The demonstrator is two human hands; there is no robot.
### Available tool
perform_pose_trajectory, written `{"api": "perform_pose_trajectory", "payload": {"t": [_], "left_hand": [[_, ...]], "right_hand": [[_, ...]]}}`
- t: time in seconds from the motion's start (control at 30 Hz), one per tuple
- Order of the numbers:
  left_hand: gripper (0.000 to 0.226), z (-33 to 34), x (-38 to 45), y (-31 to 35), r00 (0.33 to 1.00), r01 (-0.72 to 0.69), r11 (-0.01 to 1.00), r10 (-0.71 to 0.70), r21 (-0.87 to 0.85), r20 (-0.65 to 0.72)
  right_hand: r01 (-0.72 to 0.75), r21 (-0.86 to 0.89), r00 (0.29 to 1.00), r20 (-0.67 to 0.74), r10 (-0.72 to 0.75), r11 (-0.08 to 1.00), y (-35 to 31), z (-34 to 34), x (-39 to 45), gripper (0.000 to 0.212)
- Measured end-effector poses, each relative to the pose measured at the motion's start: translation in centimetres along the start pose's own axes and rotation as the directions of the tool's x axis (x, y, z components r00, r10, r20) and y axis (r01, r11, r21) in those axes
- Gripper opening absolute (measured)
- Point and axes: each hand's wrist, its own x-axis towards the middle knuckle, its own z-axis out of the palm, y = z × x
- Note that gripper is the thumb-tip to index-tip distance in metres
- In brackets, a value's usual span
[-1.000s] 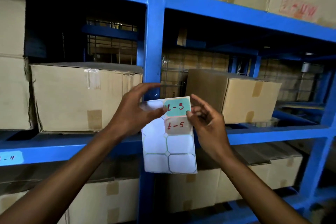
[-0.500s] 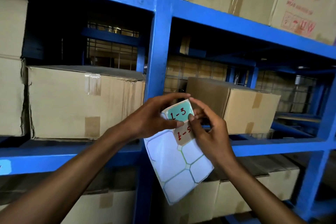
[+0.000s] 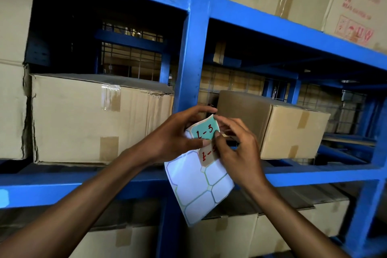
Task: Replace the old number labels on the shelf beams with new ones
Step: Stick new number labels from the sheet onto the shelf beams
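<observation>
Label sheet (image 3: 199,186) of white backing paper hung in the air before the blue upright post (image 3: 194,48) of the rack, held at its upper end between both hands. Its long axis ran from upper left to lower right corner, tilted, and the free lower end pointed down toward the lower shelf. Most cells on the sheet were blank, with rounded corners and thin green outlines. At the top sat a teal label (image 3: 204,130) with red handwriting "1-3", and just under it a pinkish label (image 3: 208,155) whose red writing was partly covered. The left hand (image 3: 178,136) was closed around the top left edge of the sheet, thumb pressed on the teal label's lower edge. The right hand (image 3: 236,149) pinched at the right edge of the teal label with curled fingers; whether the label was already lifted, I cannot tell. Behind the hands ran a blue painted metal shelf beam (image 3: 83,186), carrying a pale blue label (image 3: 3,197) at its far left end. Taped brown cardboard boxes (image 3: 94,119) stood on the shelves, and wire mesh (image 3: 129,56) closed the dim back.
</observation>
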Motion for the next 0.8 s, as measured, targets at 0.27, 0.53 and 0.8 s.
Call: {"api": "perform_pose_trajectory", "payload": {"t": [0.27, 0.53, 0.8], "left_hand": [[0.054, -2.2, 0.0, -2.9, 0.999, 0.043, 0.999, -0.043, 0.018, -0.008], [0.057, -2.4, -0.5, -3.5, 0.998, 0.064, 0.997, -0.064, 0.045, -0.001], [0.058, -3.0, -1.0, -3.7, 0.998, 0.053, 0.993, -0.055, 0.105, 0.022]], "right_hand": [[-0.024, -0.077, 0.999, 0.021, 0.025, 0.997, 1.0, 2.6, 1.5, 0.024], [-0.153, 0.036, 0.982, 0.117, 0.148, 0.988, 1.0, 2.3, 2.1, 0.021], [-0.145, -0.017, 0.973, 0.179, 0.146, 0.989, 0.4, 2.2, 2.3, 0.013]]}}
